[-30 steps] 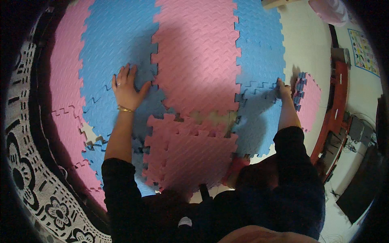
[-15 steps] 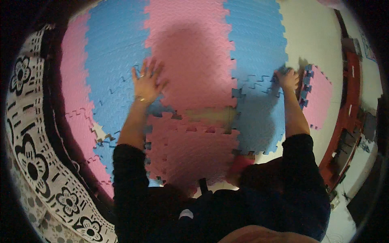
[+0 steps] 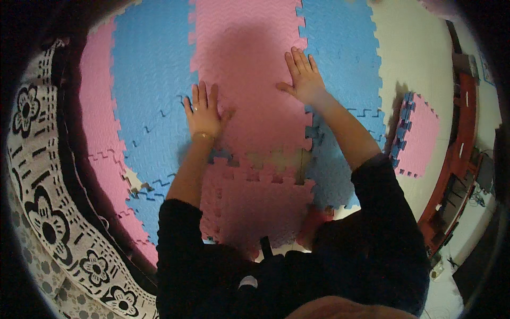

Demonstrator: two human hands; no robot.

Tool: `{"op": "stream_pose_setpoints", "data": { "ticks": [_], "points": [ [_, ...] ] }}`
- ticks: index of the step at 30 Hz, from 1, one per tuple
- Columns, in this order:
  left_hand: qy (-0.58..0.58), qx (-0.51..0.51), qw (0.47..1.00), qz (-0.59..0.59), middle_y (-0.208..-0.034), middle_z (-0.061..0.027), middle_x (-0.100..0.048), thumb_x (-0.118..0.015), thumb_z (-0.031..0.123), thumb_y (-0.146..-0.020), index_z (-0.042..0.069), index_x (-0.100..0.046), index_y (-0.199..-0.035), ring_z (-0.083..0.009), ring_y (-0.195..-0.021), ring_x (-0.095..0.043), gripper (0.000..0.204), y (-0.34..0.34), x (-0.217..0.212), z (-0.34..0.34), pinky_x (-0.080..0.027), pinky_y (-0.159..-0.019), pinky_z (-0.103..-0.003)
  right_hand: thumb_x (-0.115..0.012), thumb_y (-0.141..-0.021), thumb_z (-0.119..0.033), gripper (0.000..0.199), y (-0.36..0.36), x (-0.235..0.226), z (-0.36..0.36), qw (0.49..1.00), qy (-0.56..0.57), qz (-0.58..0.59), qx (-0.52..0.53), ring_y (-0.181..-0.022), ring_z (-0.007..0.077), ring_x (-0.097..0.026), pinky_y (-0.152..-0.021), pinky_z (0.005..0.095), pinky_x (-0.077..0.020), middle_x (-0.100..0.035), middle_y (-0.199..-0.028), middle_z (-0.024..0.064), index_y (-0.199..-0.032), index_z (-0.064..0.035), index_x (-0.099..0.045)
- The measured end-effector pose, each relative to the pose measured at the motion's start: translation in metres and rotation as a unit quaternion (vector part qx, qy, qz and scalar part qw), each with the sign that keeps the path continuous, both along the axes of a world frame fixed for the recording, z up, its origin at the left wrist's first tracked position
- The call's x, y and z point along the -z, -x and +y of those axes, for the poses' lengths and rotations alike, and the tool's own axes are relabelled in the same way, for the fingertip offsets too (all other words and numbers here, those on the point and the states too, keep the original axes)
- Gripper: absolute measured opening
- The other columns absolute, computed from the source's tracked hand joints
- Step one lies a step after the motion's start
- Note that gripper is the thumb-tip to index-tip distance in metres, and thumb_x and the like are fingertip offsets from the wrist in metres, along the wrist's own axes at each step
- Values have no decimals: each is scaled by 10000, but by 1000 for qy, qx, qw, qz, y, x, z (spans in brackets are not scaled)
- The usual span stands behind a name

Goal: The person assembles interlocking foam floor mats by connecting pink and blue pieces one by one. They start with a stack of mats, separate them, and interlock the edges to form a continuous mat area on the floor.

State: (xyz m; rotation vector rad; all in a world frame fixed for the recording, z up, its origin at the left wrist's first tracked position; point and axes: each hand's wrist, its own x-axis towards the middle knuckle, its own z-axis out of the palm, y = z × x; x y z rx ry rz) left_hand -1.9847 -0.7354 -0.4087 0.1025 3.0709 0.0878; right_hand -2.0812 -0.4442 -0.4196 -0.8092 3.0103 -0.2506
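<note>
The foam mats on the floor are soft, with a fine wavy texture and toothed puzzle edges. My left hand (image 3: 203, 112) lies flat and open on the seam between a blue mat (image 3: 151, 80) and the pink mat (image 3: 249, 69). My right hand (image 3: 303, 80) is also open, fingers spread, pressing the pink mat's right edge. Both arms are stretched forward. A loose pink tile (image 3: 255, 204) lies just below.

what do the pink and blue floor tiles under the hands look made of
Pink tile and blue tile: probably soft foam, matte. Signs are the wavy embossed surface and the jigsaw-toothed edges. Both hands, left and right, lie flat on them.
</note>
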Motion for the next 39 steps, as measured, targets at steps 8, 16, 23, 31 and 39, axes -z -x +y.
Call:
{"op": "stream_pose_setpoints", "data": {
  "ticks": [8, 16, 23, 31, 39],
  "points": [
    [-86, -30, 995, 37, -1467, -117, -283, -632, 518, -751, 149, -392, -1360, -296, -1364, -233, 752, 1, 8, 5, -131, -1078, -533, -436, -808, -672, 846, 124, 23, -1, 956, 32, 116, 266, -1363, 330, -202, -1079, 542, -131, -271, -1455, 170, -1397, -78, -315],
    [-111, -51, 992, 30, -1433, -117, -329, -661, 541, -699, 147, -432, -1320, -301, -1349, -248, 770, 1, -5, 17, -167, -1061, -516, -466, -654, -811, 905, 191, 4, 15, 887, 82, -7, 454, -1278, 358, -264, -1010, 572, -131, -370, -1348, 187, -1280, -158, -481],
    [-85, -55, 994, 37, -1428, -131, -334, -627, 575, -715, 130, -437, -1311, -302, -1346, -256, 768, 5, -2, 14, -156, -1064, -517, -518, -755, -670, 762, 181, -30, 21, 919, 36, -102, 378, -1266, 341, -302, -1010, 534, -176, -390, -1340, 156, -1337, -185, -435],
    [-110, -71, 991, -14, -1434, -150, -324, -602, 590, -728, 112, -419, -1327, -316, -1356, -234, 788, 0, -13, 8, -202, -1045, -551, -537, -808, -579, 662, 132, 9, 38, 983, 21, 115, 140, -1271, 315, -343, -1014, 530, -236, -382, -1373, 149, -1311, -155, -464],
    [-86, -62, 994, -17, -1416, -146, -332, -621, 598, -708, 119, -455, -1281, -332, -1338, -253, 765, 8, -9, 11, -185, -1042, -541, -564, -816, -514, 652, 130, 2, 44, 984, 25, 96, 148, -1303, 292, -327, -1030, 517, -222, -355, -1413, 106, -1351, -172, -416]
  ]
}}
